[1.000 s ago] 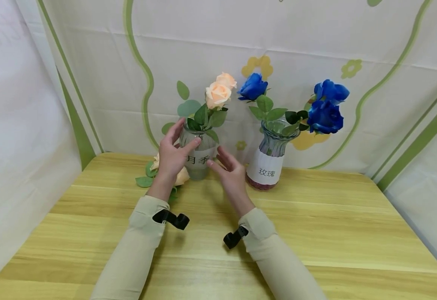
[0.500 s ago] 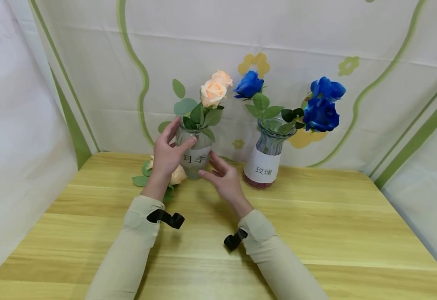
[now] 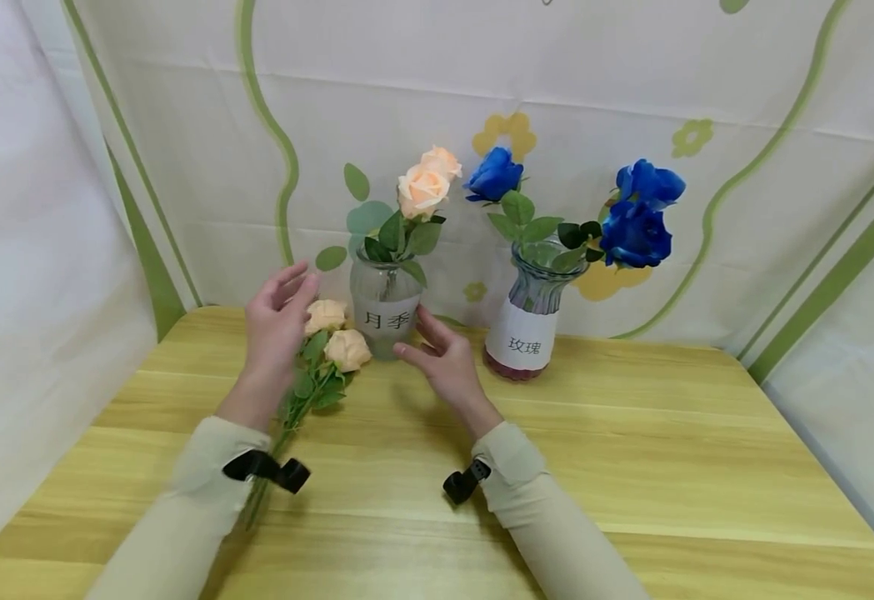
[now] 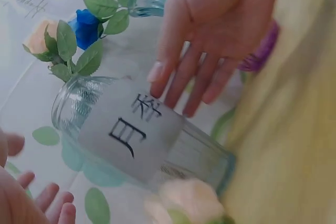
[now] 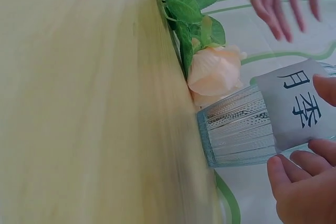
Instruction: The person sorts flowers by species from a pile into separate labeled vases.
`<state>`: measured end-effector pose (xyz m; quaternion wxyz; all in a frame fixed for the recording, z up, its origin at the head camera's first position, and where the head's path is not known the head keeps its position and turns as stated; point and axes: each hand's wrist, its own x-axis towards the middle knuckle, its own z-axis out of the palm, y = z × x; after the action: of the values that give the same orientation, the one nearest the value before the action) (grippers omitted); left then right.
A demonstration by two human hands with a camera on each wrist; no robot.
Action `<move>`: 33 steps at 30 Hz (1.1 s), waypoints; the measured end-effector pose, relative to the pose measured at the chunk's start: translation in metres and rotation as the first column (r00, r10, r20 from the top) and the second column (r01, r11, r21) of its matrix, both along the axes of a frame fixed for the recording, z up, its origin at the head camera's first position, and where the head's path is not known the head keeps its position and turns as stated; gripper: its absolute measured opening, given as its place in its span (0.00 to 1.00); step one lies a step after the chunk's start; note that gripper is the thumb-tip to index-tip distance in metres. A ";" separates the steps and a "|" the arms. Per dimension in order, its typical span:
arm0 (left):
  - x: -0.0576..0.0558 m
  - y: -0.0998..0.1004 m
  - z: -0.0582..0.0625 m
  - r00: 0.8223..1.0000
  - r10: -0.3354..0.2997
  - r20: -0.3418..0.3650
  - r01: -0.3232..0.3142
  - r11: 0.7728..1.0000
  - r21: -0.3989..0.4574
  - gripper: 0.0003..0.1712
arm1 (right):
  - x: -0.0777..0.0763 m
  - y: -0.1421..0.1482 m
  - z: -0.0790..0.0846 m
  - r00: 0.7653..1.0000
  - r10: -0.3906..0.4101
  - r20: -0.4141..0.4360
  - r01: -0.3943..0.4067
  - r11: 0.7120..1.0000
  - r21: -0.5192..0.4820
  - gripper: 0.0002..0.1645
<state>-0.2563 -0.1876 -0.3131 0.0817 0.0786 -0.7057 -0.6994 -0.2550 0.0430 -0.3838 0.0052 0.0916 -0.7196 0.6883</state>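
A clear glass vase (image 3: 386,287) with a white label stands near the back of the table and holds peach roses (image 3: 425,190). My right hand (image 3: 447,362) rests its fingertips against the vase's right side, fingers extended; the right wrist view shows these fingers (image 5: 302,174) along the label's edge. Left of the vase, my left hand (image 3: 275,337) is lifted with nothing in it, fingers loosely spread. Beneath it, more peach roses (image 3: 347,350) lie on the table, their green stems (image 3: 302,404) pointing toward me and partly hidden by the left wrist.
To the right stands a second, blue-tinted glass vase (image 3: 536,292) with a white label, a purplish base and blue roses (image 3: 636,233). A patterned cloth (image 3: 594,75) hangs right behind the wooden table (image 3: 669,467).
My left hand has let go of the labelled vase's left side and moved left toward me, uncovering the lying roses. The right hand has come against the vase's right side.
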 end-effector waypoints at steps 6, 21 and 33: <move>0.030 -0.036 -0.018 0.975 -0.076 0.208 0.072 0.997 0.027 0.36 | -0.001 -0.001 0.000 1.000 -0.005 0.004 0.005 1.000 0.010 0.45; 0.069 -0.085 -0.064 0.877 -0.263 0.401 0.388 0.881 -0.270 0.41 | -0.002 -0.003 0.001 1.000 -0.007 0.018 0.007 1.000 -0.012 0.42; 0.074 -0.085 -0.068 0.880 -0.271 0.391 0.425 0.817 -0.389 0.37 | 0.000 -0.001 0.000 0.999 -0.031 0.038 0.032 0.999 -0.012 0.41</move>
<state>-0.1825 -0.2725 -0.3813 -0.1475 0.0361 -0.8578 -0.4911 -0.2547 0.0417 -0.3836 0.0031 0.0671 -0.7166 0.6943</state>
